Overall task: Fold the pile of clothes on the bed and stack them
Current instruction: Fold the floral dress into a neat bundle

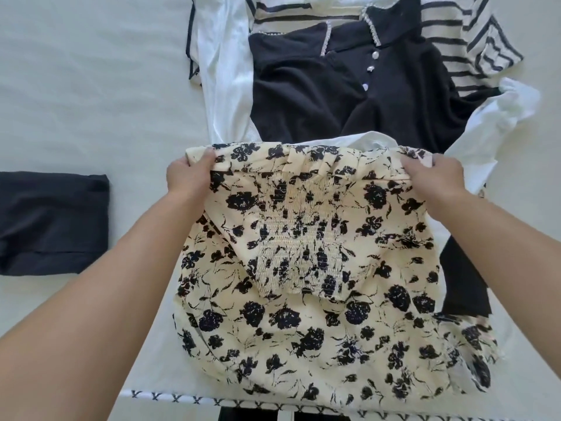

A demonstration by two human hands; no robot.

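Observation:
A cream garment with a black flower print [303, 323] lies in front of me on the bed, its smocked panel facing up. My left hand [189, 174] grips its far left corner. My right hand [434, 177] grips its far right corner. Beyond it lies the unfolded pile: a black button-front top with pearl trim [358, 86], a cream and black striped top [449, 41] and white garments [224, 71]. A folded black garment [51, 223] rests by itself on the left.
The white bed sheet [91, 86] stretches to the left. A black piece of cloth [464, 281] pokes out from under the floral garment on the right. A white edge with a black cross pattern [170, 398] runs along the near side.

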